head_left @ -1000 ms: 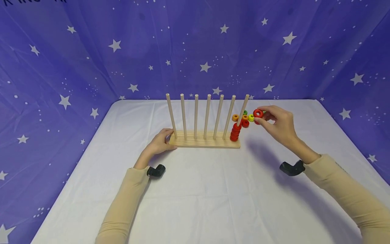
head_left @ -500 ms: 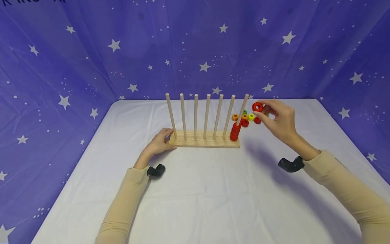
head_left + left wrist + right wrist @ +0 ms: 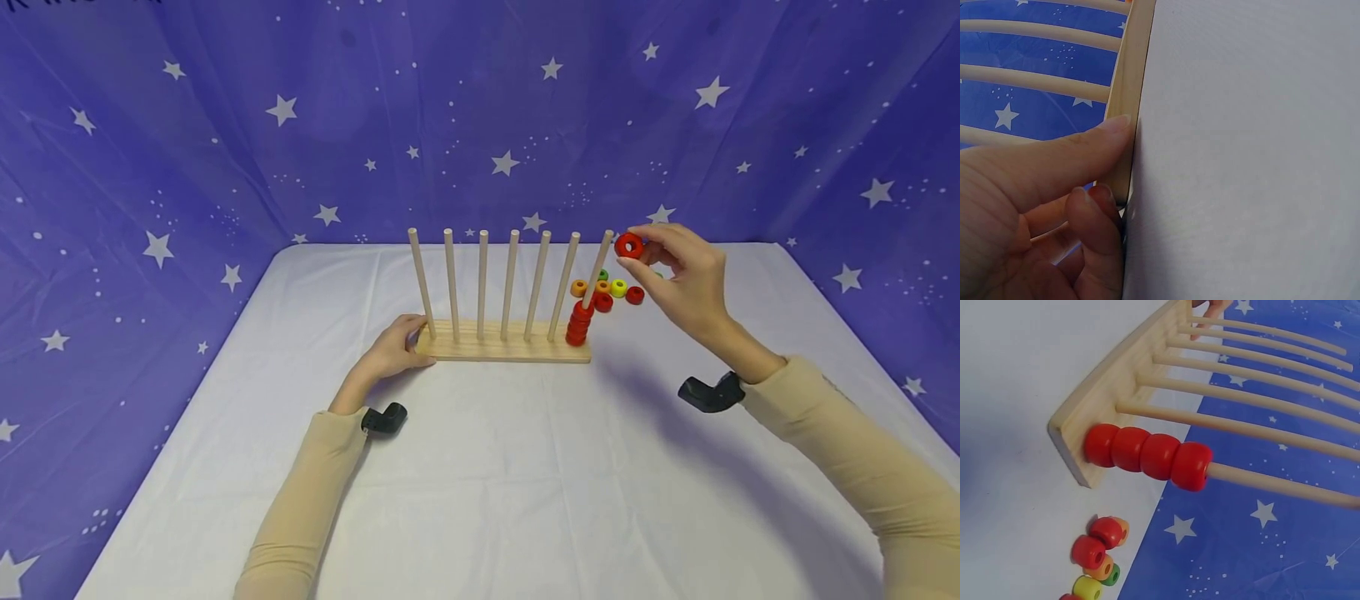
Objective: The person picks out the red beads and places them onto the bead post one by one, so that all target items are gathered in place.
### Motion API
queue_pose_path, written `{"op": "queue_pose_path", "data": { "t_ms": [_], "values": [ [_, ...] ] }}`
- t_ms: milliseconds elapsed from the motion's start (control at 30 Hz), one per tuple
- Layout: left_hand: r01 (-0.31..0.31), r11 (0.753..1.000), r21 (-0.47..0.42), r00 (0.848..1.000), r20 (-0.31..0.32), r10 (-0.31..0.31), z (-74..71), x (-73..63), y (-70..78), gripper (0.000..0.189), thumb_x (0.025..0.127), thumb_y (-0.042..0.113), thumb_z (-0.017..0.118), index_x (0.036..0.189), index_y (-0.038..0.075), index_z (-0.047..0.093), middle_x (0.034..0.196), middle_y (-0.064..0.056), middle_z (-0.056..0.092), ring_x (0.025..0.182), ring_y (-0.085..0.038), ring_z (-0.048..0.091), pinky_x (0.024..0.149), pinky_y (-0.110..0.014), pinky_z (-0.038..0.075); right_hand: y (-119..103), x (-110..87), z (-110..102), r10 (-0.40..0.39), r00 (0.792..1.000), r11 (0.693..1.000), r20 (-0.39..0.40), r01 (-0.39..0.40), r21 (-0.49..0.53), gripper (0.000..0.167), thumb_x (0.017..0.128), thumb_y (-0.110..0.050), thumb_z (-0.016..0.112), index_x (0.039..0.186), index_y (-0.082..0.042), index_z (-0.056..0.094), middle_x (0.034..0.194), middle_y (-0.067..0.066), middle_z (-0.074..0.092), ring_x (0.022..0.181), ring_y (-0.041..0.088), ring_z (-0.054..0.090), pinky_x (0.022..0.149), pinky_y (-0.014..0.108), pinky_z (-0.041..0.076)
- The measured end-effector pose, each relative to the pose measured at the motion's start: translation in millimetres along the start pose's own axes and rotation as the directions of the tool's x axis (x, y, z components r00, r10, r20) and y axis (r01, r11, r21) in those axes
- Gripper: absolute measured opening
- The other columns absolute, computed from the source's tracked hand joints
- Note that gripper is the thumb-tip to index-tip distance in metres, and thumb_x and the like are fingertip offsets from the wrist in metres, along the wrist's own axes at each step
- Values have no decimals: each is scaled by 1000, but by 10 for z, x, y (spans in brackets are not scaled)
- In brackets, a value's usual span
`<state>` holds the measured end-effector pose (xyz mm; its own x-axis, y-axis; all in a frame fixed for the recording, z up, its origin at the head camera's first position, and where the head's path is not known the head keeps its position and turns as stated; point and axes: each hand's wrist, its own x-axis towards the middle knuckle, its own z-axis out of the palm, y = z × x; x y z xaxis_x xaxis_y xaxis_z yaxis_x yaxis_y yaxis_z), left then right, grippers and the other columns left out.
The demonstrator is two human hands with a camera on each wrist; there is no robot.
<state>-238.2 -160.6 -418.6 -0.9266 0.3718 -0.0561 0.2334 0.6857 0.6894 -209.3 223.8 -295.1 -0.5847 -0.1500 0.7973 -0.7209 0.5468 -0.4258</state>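
A wooden peg stand (image 3: 495, 352) with several upright pegs stands mid-table. My left hand (image 3: 390, 350) grips the left end of its base; in the left wrist view the thumb (image 3: 1079, 156) lies along the base's front edge, with curled fingers below. Between thumb and fingertips my right hand (image 3: 688, 275) pinches a red bead (image 3: 622, 247), its hole facing me, in the air just right of the rightmost peg's top. That peg carries a stack of several red beads (image 3: 1159, 456) at its foot. Neither my right hand nor the pinched bead shows in the right wrist view.
Loose beads lie on the white cloth behind and right of the stand: orange (image 3: 578, 288), yellow (image 3: 618, 289), green (image 3: 603, 275) and red (image 3: 635, 297). A purple star-patterned curtain (image 3: 465, 108) hangs behind the table. The other pegs carry no beads.
My right hand has lifted the red bead off the area of loose beads, up and slightly left toward the rightmost peg's top. My left hand and the stand stay put.
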Motion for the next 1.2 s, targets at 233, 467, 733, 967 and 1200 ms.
{"op": "queue_pose_path", "data": {
  "t_ms": [233,467,733,967,1200],
  "values": [
    [13,1000,-28,1000,7,-13,1,16,-26,76,78,13,74,141,-4,36,141,-23,38,76,-15,47,67,-22,40,-18,58,47,-20,999,1000,-40,21,19,35,69,11,74,103,8,67,92,23,63,76,-7,53,73,4,45],
    [-52,997,-63,999,-4,52,-1,14,-65,79,76,22,77,140,-4,38,137,-26,40,71,-14,47,64,-23,42,-31,103,101,-4,997,1000,-83,2,-23,35,67,12,75,101,5,70,90,21,65,68,-5,47,68,3,41],
    [10,1000,-14,1000,7,-10,-9,11,-5,76,78,12,73,140,-9,34,143,-25,36,76,-15,47,66,-21,40,-54,137,142,-3,998,999,-61,0,-49,36,71,5,76,106,1,69,93,19,66,61,2,40,63,10,35],
    [15,1000,4,1000,11,-15,-14,-5,21,76,78,13,73,140,-8,34,143,-25,37,75,-15,47,67,-22,40,-43,145,175,56,997,997,-45,-58,-52,36,75,-1,75,111,-2,69,83,15,62,61,1,39,61,9,35],
    [20,1000,-4,1000,12,-20,-14,1,17,77,78,12,73,141,-8,33,144,-25,35,75,-15,48,66,-23,41,-41,137,176,103,994,992,-40,-106,-62,33,76,-3,75,109,-3,69,66,9,52,60,0,38,59,10,35]
  ]
}}
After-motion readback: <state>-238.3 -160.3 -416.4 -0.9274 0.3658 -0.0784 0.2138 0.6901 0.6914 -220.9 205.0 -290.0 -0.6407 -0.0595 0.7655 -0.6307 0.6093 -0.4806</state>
